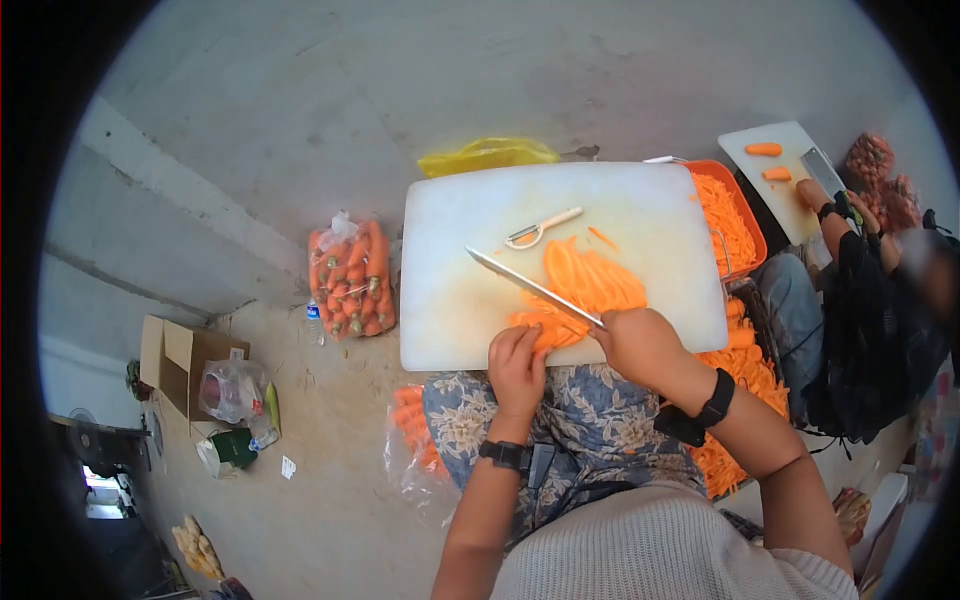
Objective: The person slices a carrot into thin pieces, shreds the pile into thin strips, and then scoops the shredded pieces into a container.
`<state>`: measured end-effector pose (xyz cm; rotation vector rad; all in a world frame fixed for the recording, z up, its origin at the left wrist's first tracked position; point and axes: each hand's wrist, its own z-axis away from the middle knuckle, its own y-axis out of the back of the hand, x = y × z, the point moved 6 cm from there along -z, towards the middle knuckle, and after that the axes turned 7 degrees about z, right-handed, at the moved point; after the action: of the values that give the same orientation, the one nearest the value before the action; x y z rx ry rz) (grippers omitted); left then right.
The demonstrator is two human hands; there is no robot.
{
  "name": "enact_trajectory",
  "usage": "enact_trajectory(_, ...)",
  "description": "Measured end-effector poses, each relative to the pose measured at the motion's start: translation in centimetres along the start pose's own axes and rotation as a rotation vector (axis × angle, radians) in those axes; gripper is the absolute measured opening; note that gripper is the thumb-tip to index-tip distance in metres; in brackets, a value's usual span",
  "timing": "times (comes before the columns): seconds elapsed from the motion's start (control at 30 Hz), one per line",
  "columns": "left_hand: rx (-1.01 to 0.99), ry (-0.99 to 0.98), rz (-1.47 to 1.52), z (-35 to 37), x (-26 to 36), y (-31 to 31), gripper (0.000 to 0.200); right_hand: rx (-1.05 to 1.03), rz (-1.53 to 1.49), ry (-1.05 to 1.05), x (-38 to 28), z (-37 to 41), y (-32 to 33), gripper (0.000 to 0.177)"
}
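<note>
My right hand [642,345] is wrapped round the handle of a long kitchen knife [535,287]. Its blade points up and to the left, lying across carrot slices on a white cutting board [450,240]. With bent fingers, my left hand [518,362] holds down a bunch of carrot slices [560,328] at the board's near edge, just left of the blade. Beyond the knife lies a fanned row of thin carrot slices [595,278]. Farther back on the board rests a peeler [540,228] with a pale handle, touched by neither hand.
An orange tub [757,235] of shredded carrot stands right of the board, with more shreds [735,385] below. Bagged carrots [350,280] sit at left. A cardboard box [185,360] is farther left. At right, another person's hand [810,194] is beside a cleaver [822,170].
</note>
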<state>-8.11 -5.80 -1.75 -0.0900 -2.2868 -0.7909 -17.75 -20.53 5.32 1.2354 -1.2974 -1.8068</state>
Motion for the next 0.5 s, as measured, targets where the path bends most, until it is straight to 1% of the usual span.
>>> enact_trajectory(0.07, 0.004, 0.01, -0.002, 0.4, 0.1, 0.0, 0.034, 0.078, -0.006, 0.015, -0.6, 0.1, 1.4, 0.027)
enact_trajectory(0.1, -0.001, 0.017, 0.002, 0.4, 0.1, 0.0, 0.034, 0.075, -0.003, 0.021, -0.8, 0.0, 1.2, 0.027)
enact_trajectory(0.17, 0.002, 0.015, 0.003, 0.2, 0.0, 0.1, 0.034, 0.007, 0.003, -0.002, -0.9, -0.2, -0.3, 0.023)
enact_trajectory(0.2, 0.0, 0.016, 0.011, 0.4, 0.0, 0.1, 0.034, 0.012, 0.002, 0.001, -0.7, -0.3, -1.2, 0.023)
enact_trajectory(0.27, 0.0, 0.009, 0.014, 0.2, 0.0, 0.2, 0.034, -0.139, 0.065, -0.012, -0.1, -0.5, -3.8, 0.022)
enact_trajectory(0.33, 0.029, 0.0, 0.015, 0.2, 0.2, 0.3, 0.033, -0.128, 0.045, -0.011, 0.0, -0.9, -3.4, 0.021)
enact_trajectory(0.5, 0.003, 0.003, 0.016, 0.2, 0.2, 0.1, 0.034, -0.162, 0.026, -0.049, 0.2, -0.9, -3.4, 0.019)
